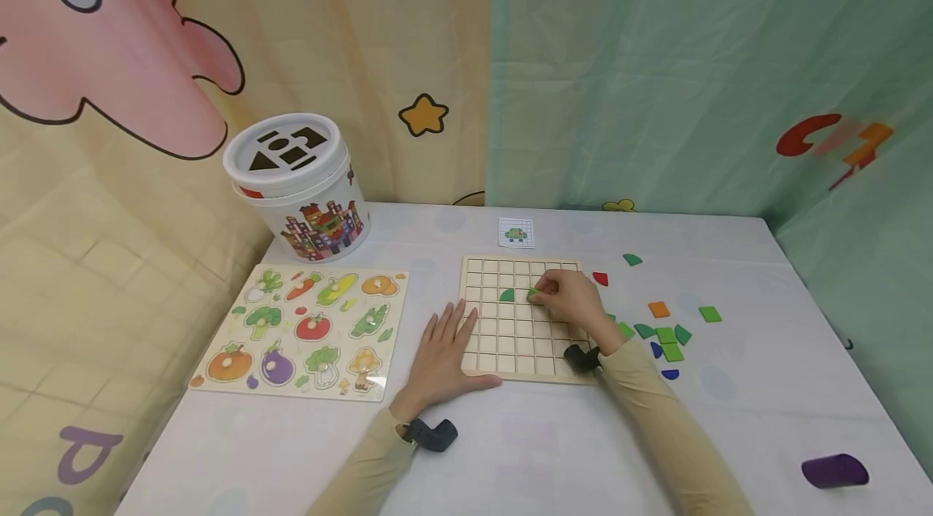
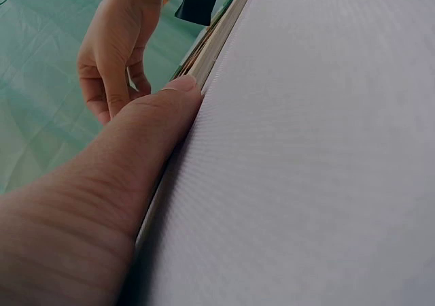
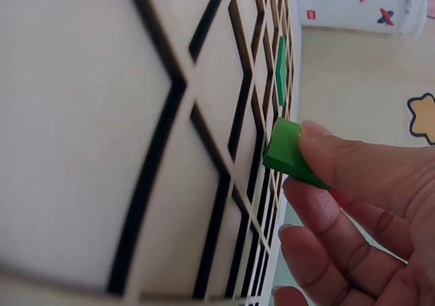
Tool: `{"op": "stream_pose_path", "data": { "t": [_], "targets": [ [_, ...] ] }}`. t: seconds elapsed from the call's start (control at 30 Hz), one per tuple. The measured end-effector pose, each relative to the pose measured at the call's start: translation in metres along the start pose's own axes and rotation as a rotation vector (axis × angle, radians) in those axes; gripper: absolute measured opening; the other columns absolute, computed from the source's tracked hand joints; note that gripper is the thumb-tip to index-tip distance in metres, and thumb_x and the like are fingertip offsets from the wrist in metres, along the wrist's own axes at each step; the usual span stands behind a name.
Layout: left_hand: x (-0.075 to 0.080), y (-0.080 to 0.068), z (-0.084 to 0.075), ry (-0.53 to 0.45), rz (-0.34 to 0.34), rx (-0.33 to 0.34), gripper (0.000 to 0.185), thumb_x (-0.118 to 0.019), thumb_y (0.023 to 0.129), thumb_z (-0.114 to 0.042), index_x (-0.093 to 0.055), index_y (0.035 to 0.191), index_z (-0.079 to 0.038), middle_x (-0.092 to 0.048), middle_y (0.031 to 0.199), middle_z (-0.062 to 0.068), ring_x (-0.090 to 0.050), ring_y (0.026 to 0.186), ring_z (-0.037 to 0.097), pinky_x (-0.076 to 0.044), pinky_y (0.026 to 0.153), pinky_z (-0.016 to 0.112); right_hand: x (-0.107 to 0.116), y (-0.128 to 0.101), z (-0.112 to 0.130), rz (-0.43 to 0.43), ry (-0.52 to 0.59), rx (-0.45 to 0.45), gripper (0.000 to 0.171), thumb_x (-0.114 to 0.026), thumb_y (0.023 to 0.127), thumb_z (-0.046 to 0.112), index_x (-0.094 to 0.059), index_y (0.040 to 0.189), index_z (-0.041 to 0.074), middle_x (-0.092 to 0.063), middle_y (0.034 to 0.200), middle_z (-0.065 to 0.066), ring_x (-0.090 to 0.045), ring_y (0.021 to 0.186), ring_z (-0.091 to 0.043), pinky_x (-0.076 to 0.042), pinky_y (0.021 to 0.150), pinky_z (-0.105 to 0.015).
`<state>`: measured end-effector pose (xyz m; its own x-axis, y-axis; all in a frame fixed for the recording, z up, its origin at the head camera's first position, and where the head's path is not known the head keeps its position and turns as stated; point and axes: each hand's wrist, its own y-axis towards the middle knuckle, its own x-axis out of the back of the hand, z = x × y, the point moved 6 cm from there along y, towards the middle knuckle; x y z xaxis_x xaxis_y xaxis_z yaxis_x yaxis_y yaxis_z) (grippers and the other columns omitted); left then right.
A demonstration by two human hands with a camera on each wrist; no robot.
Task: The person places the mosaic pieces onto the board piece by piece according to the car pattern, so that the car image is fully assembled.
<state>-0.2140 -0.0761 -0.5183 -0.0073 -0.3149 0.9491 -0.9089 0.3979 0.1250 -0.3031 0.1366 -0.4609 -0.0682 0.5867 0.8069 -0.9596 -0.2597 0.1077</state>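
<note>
Light green tile pinched in right hand, poised at a cell in upper rows of wooden grid board. One dark green quarter-round tile already seated just left of it; every other visible cell bare, so judged an early stage. Left hand flat, fingers straight, pressing board's near left edge. Loose tiles scattered on tabletop to the right, pattern card beyond board. Vegetable puzzle and shape-sorter bucket at left.

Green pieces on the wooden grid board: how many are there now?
2: a dark green piece lying in a cell, and a light green piece pinched by the right hand beside it. The hand may hide others.
</note>
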Motion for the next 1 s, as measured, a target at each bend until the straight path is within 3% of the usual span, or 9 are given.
{"op": "stream_pose_path", "data": {
  "t": [0.4,1.0],
  "targets": [
    [0.003,-0.001,-0.002,-0.013,-0.015,-0.014,0.114,-0.053,0.07,-0.081,-0.019,0.152,-0.01,-0.008,0.158,0.011,-0.005,0.143,0.028,0.0,0.114,0.041,-0.013,0.013,0.009,0.055,0.039,0.039,0.015,-0.078,0.08,0.022,-0.065,0.077,0.016,-0.059,0.07,0.006,-0.052,0.063,-0.012,-0.042,0.057,-0.03],
    [0.003,-0.001,-0.002,-0.005,-0.008,-0.004,0.114,-0.054,0.07,-0.081,-0.019,0.152,-0.01,-0.008,0.158,0.01,-0.003,0.143,0.027,0.0,0.114,0.041,-0.016,0.015,0.001,0.107,0.011,0.007,0.008,-0.072,0.085,0.016,-0.075,0.089,0.01,-0.065,0.08,0.002,-0.058,0.075,-0.016,-0.049,0.067,-0.036]
  ]
}}
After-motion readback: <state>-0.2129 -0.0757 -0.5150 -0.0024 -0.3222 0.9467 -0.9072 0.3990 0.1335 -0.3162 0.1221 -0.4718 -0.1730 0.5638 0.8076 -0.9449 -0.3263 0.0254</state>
